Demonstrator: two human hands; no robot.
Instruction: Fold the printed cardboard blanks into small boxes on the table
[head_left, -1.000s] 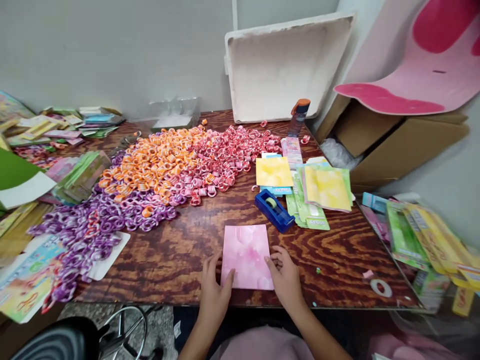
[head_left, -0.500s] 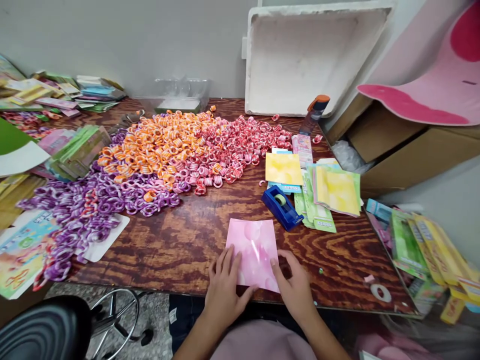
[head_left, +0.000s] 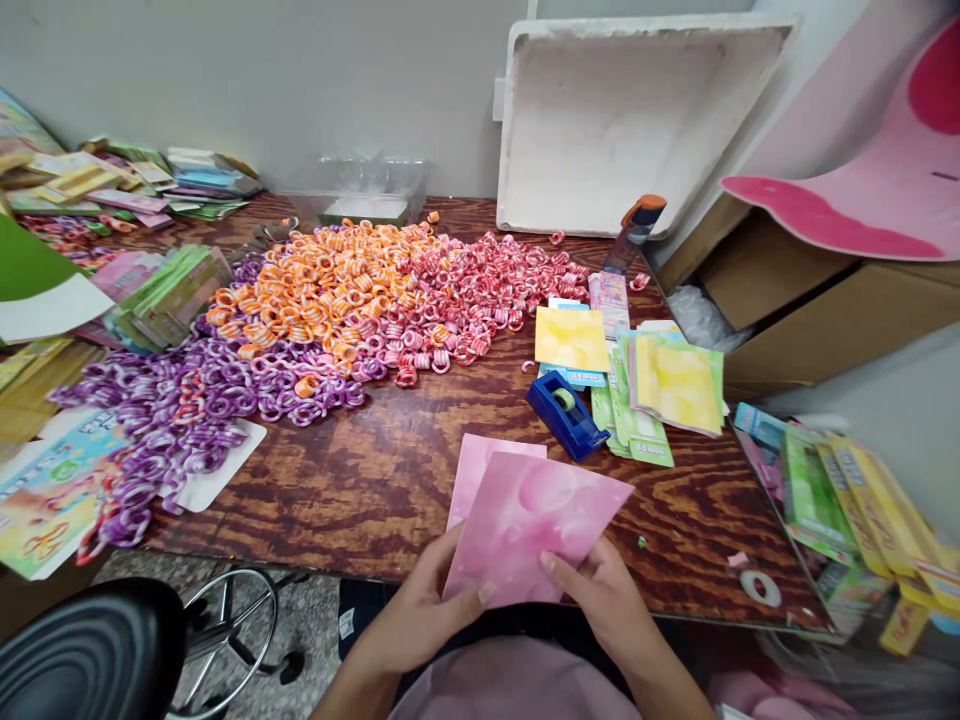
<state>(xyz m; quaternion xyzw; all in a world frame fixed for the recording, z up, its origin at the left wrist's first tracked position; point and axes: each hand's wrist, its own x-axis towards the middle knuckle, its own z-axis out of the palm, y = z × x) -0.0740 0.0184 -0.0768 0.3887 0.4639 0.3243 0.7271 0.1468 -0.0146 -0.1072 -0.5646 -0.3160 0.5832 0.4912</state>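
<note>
A pink printed sheet [head_left: 536,520] is raised and tilted at the table's front edge, held between both hands. My left hand [head_left: 435,605] grips its lower left side, thumb on top. On the lower right, my right hand [head_left: 600,595] pinches the sheet with the thumb over its face; the other fingers are mostly hidden beneath. Another pink sheet [head_left: 474,462] lies on the table behind, partly covered by the raised one. Past it to the right sits a blue tape dispenser [head_left: 568,414] with a roll of tape.
Candy-striped rings [head_left: 337,300] in orange, red and purple lie heaped across the table [head_left: 405,450]. Yellow sheets [head_left: 572,340] and green cards stand right, near a water bottle [head_left: 634,235]. A white foam box [head_left: 637,130] leans behind. A stool [head_left: 90,650] is lower left.
One pink sheet has been lifted off the table and tilted, showing another pink sheet beneath. Both hands have closed on its lower sides. The view has shifted slightly.
</note>
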